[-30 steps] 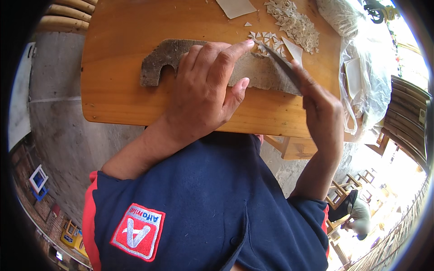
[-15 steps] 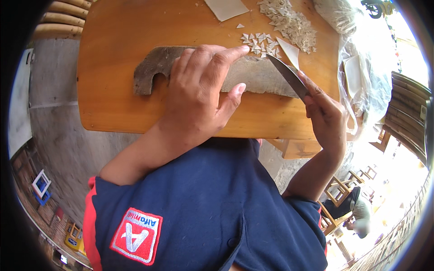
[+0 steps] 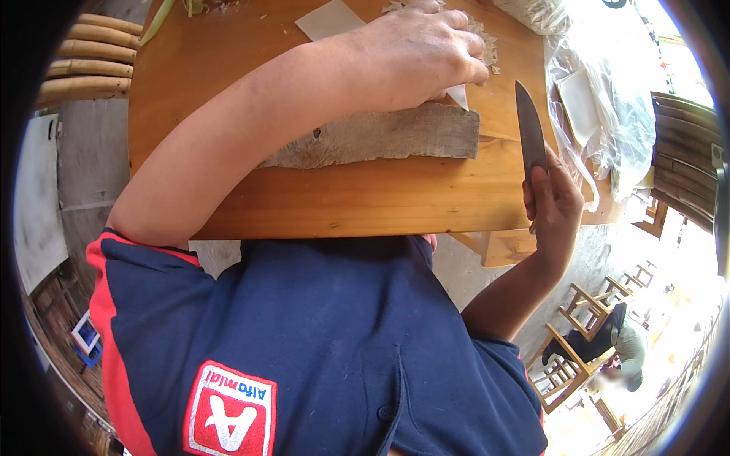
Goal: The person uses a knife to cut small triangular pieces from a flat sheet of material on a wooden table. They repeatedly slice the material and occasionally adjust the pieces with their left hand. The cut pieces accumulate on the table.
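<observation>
Wooden table (image 3: 342, 199), bamboo slats (image 3: 95, 68) at left; right fingers (image 3: 561, 184) round knife (image 3: 531, 129); left fingers (image 3: 470, 47) over white pieces (image 3: 491, 53), pinch unclear.

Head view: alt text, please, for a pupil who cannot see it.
A person's right hand holds a knife beside a weathered board on a wooden table; the left hand, stretched beyond the board, partly hides small pale pieces.
</observation>
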Tool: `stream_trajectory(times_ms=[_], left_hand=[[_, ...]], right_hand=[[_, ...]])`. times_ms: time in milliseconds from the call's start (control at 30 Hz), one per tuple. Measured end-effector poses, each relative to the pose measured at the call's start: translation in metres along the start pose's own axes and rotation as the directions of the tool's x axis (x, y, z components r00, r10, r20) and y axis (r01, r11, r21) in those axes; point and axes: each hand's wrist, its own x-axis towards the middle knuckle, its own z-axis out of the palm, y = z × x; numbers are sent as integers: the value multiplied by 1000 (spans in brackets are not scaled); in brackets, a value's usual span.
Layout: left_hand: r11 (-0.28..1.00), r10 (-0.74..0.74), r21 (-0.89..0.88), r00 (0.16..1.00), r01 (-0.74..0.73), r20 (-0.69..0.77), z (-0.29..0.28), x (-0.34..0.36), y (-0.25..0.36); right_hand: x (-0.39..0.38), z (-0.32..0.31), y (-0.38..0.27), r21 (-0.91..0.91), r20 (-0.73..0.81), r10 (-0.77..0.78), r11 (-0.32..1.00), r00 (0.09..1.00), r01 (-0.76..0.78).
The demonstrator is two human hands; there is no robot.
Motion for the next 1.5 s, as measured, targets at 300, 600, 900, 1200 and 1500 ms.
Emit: stream_trajectory(times_ms=[300, 600, 900, 1200, 1500], left_hand=[[979, 93, -172, 991, -108, -91, -17, 16, -25], [976, -38, 188, 942, 106, -334, -52, -56, 20], [816, -391, 268, 830, 513, -397, -27, -88, 101], [788, -409, 261, 791, 558, -456, -12, -86, 103], [803, -489, 175, 797, 570, -354, -2, -92, 108]], right_hand=[[-11, -3, 24, 146, -58, 24, 989, 998, -16], [-17, 1, 22, 140, -70, 32, 990, 997, -22], [-13, 19, -10, -52, 92, -123, 990, 988, 128], [-15, 29, -24, -103, 136, -189, 974, 972, 204], [-26, 50, -39, -155, 117, -125, 978, 985, 142]])
